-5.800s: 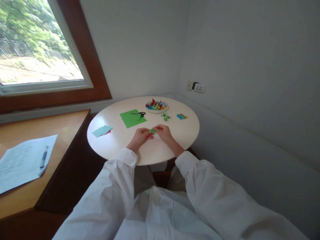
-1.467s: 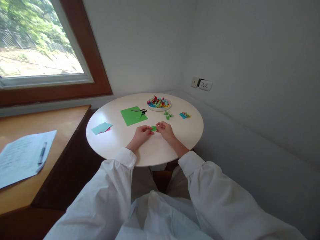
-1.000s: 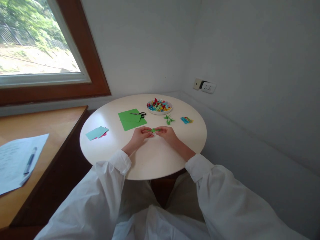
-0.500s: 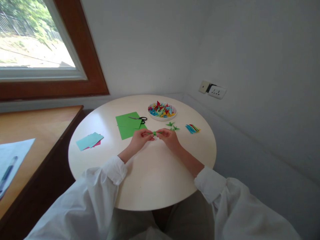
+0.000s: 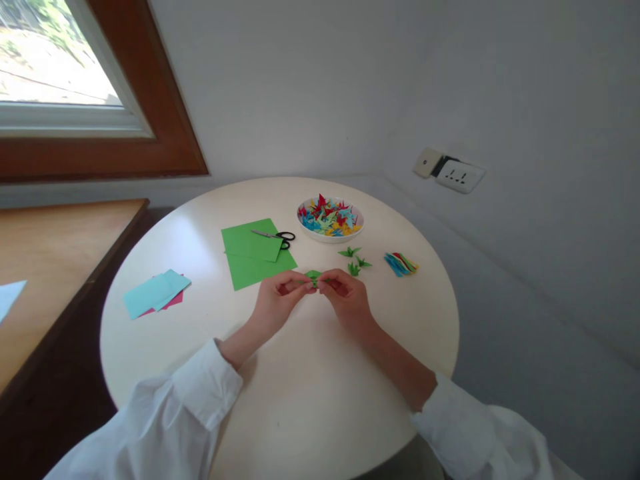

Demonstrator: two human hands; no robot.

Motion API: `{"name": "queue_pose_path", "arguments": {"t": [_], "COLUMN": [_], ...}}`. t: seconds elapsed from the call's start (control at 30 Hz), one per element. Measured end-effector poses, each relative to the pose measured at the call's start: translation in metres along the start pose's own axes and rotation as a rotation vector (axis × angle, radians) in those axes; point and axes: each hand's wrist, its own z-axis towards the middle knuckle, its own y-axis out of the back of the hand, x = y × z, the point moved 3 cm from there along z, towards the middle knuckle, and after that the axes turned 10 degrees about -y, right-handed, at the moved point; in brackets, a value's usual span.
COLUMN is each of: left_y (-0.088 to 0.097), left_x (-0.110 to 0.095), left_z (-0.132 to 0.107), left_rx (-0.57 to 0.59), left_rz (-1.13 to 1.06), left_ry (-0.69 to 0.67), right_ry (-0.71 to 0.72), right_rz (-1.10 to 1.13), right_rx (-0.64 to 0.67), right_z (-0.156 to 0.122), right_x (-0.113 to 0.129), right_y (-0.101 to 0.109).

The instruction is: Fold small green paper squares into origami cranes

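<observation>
Both my hands meet over the middle of the round white table [image 5: 310, 393]. My left hand [image 5: 279, 301] and my right hand [image 5: 346, 299] each pinch one end of a small folded green paper piece [image 5: 313, 278], held just above the tabletop. Fingers of both hands are closed on it. Two small green folded paper figures [image 5: 354, 260] lie just beyond my right hand. Green paper sheets [image 5: 253, 253] lie beyond my left hand, with black-handled scissors [image 5: 274, 235] on top of them.
A white bowl [image 5: 330, 222] full of coloured folded paper pieces stands at the back. A small fan of coloured paper strips [image 5: 401, 263] lies at the right. Light blue and pink sheets [image 5: 157, 294] lie at the left. A wooden ledge [image 5: 50, 267] adjoins the table's left.
The view has moved closer to the table and tilted down. My hands have stayed together on the green paper piece, turning it slightly between the fingertips.
</observation>
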Motion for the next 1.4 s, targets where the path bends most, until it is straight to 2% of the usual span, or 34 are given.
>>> {"name": "queue_pose_path", "arguments": {"t": [0.37,0.83,1.4], "left_y": [-0.0032,-0.0038,-0.0035], "left_x": [-0.0041,-0.0017,-0.0022], "left_z": [-0.0048,-0.0079,-0.0073], "left_rx": [-0.071,-0.082,-0.116], "left_rz": [0.05,0.063,0.055], "left_ry": [0.046,0.049,0.066], "right_ry": [-0.007,-0.109,-0.048], "right_rz": [0.091,0.125,0.128], "right_rx": [0.025,-0.046,0.029], "right_z": [-0.0053,-0.0056,-0.0038], "right_x": [0.0032,0.0031,0.0038], "right_y": [-0.0019,-0.0033,-0.0038]}}
